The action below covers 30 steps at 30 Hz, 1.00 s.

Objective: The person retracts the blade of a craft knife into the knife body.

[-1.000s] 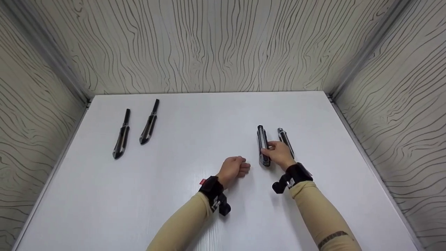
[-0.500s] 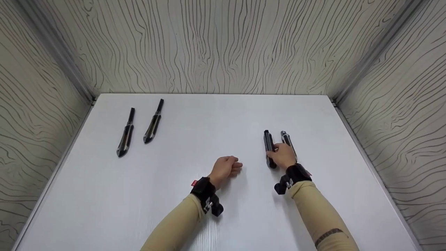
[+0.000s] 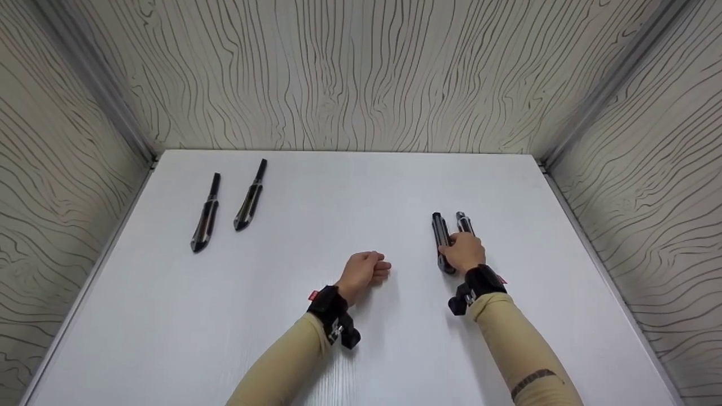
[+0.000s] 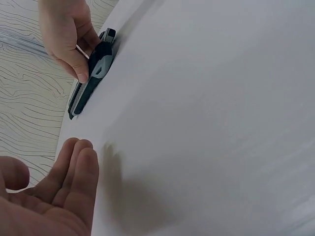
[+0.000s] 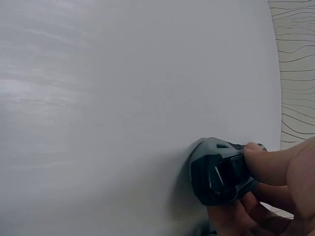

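My right hand (image 3: 464,252) pinches a black and grey utility knife (image 3: 441,231) between thumb and fingers, at the right of the white table. In the right wrist view, the butt of this utility knife (image 5: 216,177) faces the camera, the thumb on its upper side. A second utility knife (image 3: 464,223) lies just to the right; the hand covers its near part. My left hand (image 3: 362,273) stays left of them and holds nothing. In the left wrist view, the fingers of the left hand (image 4: 64,196) are loosely bent, apart from the held knife.
Two slim tools with dark handles and narrow black ends lie at the table's left: an outer tool (image 3: 205,217) and an inner tool (image 3: 250,200). Wood-patterned walls (image 3: 350,73) enclose the white table (image 3: 316,192) at the back and both sides.
The right hand has moved the held utility knife right, closer to the second one, and turned it; its pale serrated strip no longer faces up. The left hand shifted slightly left in view.
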Each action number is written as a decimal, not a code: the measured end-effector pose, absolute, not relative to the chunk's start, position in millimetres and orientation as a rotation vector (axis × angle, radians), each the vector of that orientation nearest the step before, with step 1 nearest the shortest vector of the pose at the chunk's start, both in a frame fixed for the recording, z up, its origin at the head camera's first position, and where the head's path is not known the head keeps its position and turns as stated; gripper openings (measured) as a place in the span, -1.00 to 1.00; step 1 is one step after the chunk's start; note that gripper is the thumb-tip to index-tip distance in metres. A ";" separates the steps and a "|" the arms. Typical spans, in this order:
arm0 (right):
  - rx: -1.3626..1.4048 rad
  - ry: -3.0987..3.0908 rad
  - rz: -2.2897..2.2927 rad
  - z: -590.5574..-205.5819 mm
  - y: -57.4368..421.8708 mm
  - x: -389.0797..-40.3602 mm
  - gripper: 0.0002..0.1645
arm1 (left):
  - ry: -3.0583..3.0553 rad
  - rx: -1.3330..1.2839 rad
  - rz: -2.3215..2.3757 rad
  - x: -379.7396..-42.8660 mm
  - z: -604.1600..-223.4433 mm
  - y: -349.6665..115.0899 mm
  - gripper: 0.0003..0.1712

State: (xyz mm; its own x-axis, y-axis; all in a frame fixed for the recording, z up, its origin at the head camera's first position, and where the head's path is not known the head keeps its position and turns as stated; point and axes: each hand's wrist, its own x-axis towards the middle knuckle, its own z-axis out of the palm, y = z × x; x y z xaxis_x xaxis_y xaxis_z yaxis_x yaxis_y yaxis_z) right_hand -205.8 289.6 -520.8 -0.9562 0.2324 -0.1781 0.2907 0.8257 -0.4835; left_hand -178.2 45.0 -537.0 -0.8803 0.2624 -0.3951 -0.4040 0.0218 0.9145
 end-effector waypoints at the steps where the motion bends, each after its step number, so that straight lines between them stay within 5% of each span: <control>1: 0.423 2.898 -0.777 -520.4 289.4 -205.5 -0.62 | 1.846 -0.144 1.910 -178.1 -536.8 44.8 -0.55; 30: 0.314 2.967 -0.817 -499.8 267.5 -207.9 -0.53 | 2.049 -0.096 1.755 -199.7 -524.1 11.0 -0.57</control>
State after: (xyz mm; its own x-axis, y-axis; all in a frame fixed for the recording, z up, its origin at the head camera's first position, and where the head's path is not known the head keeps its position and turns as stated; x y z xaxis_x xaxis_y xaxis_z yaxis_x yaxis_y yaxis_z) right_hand -207.9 267.5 -499.8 -0.9783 0.1815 -0.0999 0.2071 0.8401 -0.5013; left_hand -199.7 11.0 -524.1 -0.9015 0.2266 -0.3687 -0.3294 0.1931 0.9242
